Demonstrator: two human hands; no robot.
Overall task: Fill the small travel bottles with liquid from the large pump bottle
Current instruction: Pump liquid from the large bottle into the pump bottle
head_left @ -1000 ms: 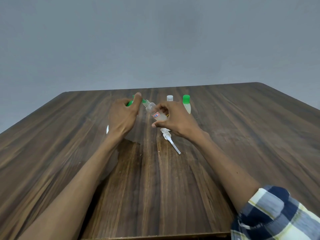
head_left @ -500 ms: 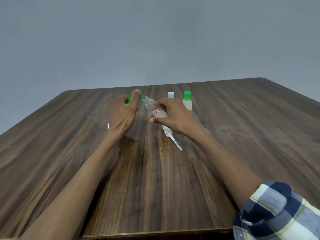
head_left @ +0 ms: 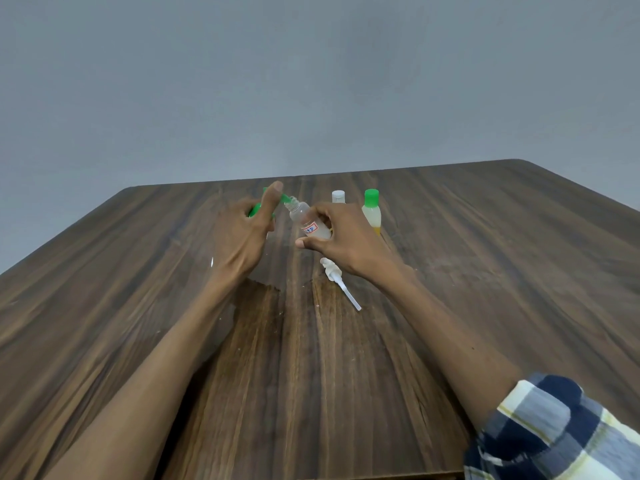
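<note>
1. The left hand (head_left: 242, 233) grips a green pump bottle (head_left: 255, 210), forefinger on top, nozzle aimed right so liquid can reach the open neck.
2. The right hand (head_left: 341, 237) pinches a clear small bottle (head_left: 308, 221), tilted left toward the nozzle, above the table (head_left: 485, 271) near its far edge.
3. A white spray top (head_left: 337, 280) lies below, likely removed for filling.
4. Two capped bottles (head_left: 371, 211) stand behind, by the far edge.

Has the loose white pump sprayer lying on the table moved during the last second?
No. The pump sprayer lies in the same spot beside the pale wood-grain streak on the table, tube pointing toward the camera; only the camera view shifted.
</note>
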